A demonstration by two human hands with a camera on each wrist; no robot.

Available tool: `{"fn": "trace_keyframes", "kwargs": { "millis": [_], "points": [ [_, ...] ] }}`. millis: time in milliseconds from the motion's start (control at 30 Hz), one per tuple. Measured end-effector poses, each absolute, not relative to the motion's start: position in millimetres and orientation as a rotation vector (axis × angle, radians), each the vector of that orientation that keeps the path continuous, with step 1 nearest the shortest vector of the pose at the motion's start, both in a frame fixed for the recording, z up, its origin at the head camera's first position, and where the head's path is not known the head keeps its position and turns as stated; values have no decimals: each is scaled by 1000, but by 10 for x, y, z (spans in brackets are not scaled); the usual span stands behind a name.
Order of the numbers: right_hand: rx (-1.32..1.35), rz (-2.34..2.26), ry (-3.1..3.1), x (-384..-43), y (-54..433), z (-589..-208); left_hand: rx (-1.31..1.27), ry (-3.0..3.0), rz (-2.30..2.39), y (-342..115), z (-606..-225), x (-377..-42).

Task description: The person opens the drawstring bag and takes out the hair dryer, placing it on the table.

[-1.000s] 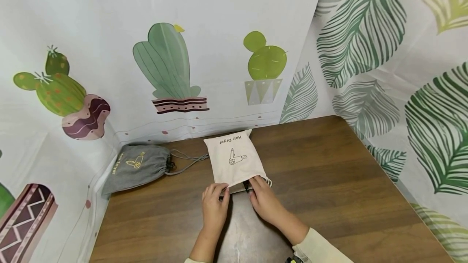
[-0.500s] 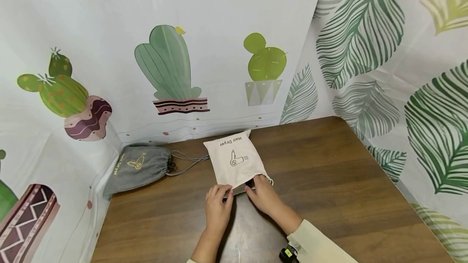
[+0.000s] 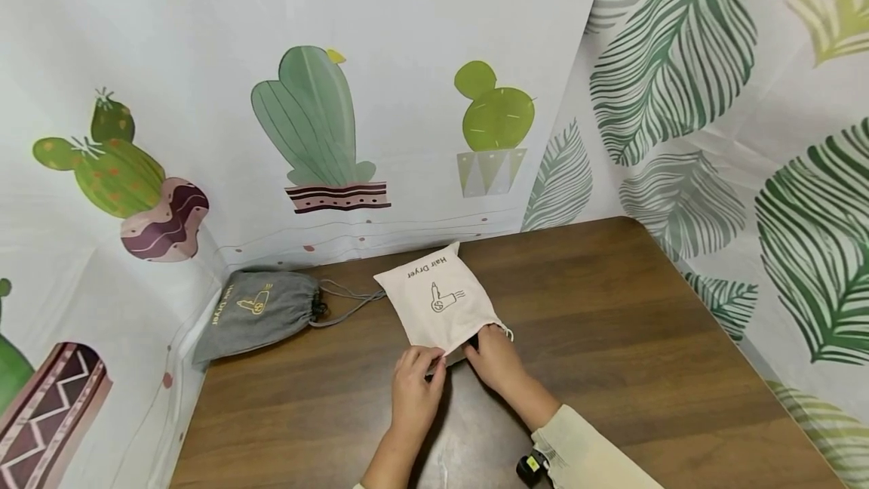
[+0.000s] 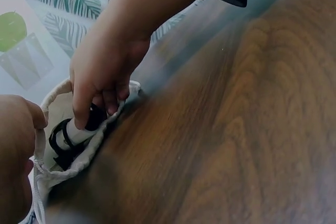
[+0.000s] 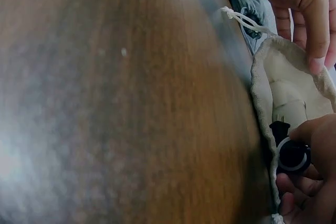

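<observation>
Head view: cream drawstring bag (image 3: 441, 304), printed "Hair Dryer", lies near frame centre on the wooden table (image 3: 611, 308), mouth facing the lower edge. Left hand (image 3: 416, 387) pinches the rim at the mouth's left corner, thumb against fingers. Right hand (image 3: 498, 361) reaches into the mouth; left wrist view, left of frame: its fingers curl round the black end of a white-and-black appliance (image 4: 79, 134) inside the bag. Two-pin plug (image 5: 281, 128) beside it, right wrist view, lower right. Grey drawstring bag (image 3: 261, 312) at head-view left.
</observation>
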State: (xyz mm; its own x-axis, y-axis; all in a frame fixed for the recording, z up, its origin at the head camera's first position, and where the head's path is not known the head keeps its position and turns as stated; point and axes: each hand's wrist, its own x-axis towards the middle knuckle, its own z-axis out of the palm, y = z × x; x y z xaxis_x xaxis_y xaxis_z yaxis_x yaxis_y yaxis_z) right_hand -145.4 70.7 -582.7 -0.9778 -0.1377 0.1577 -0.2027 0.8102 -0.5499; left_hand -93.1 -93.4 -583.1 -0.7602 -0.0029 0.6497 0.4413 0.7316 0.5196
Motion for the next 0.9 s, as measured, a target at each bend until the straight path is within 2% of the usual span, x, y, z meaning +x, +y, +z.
{"fn": "trace_keyframes", "kwargs": {
  "millis": [633, 900],
  "points": [
    [351, 929, -2718, -1435, 788, -5887, -413, -2332, -1037, -843, -5788, -852],
    [343, 1060, -2806, -1437, 855, -5806, -178, -2291, -1202, -1119, -5758, -1015]
  ]
}}
